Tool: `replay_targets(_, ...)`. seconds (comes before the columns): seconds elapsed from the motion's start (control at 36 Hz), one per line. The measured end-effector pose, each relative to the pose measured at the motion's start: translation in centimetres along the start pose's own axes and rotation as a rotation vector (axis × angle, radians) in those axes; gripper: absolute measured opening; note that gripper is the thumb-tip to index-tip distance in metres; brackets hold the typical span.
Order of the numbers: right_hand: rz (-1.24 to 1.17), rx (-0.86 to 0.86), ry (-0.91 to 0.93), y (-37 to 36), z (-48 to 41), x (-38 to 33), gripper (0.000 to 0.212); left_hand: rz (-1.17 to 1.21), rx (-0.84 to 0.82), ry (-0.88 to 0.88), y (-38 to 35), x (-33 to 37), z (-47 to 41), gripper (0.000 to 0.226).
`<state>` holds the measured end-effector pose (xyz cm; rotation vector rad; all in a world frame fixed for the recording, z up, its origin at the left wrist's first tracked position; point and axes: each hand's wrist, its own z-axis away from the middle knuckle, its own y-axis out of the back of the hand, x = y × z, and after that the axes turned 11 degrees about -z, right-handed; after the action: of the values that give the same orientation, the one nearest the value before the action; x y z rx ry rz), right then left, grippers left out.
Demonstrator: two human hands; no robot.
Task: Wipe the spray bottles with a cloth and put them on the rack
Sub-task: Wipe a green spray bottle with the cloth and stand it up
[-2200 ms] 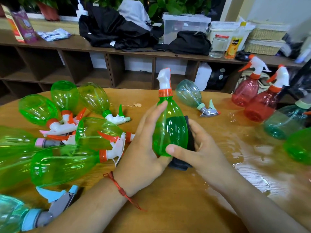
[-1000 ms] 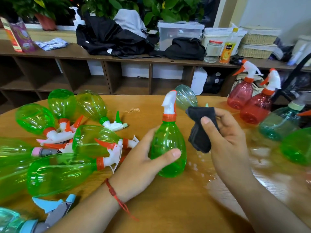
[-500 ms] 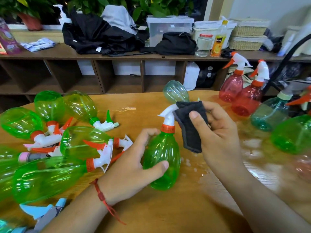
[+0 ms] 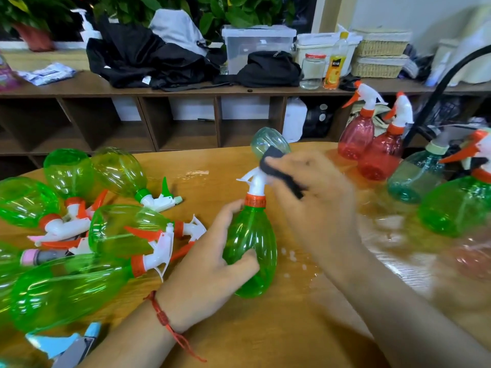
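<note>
- Holding the green bottle [image 4: 249, 245] upright, my left hand [image 4: 204, 277] curls round its fat middle.
- My blurry right hand [image 4: 318, 208] pinches the dark cloth [image 4: 281, 171] on its white sprayer [image 4: 256, 181].
- Close left of my grip, lying bottles [image 4: 119, 229] crowd; bare table [image 4: 265, 335] shows below it.

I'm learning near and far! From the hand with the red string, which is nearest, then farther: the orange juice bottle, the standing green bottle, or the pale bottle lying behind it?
1. Standing green bottle: the left hand holds it.
2. Pale bottle: lying farther back on the table.
3. Orange juice bottle: far back on the shelf, at right.
</note>
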<state>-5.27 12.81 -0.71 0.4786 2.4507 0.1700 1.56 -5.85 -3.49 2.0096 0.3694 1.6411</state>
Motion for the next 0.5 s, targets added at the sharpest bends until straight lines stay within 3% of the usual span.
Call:
replay_targets(0.19, -0.104, -0.307, 0.028, -0.6, 0.9, 0.2, 0.035, 0.039, 0.059, 0.0, 0.2, -0.4, -0.3, 0.063)
replay_targets(0.36, 0.035, -0.077, 0.009, 0.5, -0.2, 0.7, 0.035, -0.023, -0.019, 0.029, -0.1, 0.2, -0.1, 0.069)
replay_targets(0.5, -0.056, -0.29, 0.074, -0.7, 1.1, -0.4, 0.037, -0.054, 0.04, 0.017, 0.0, 0.6, -0.1, 0.068)
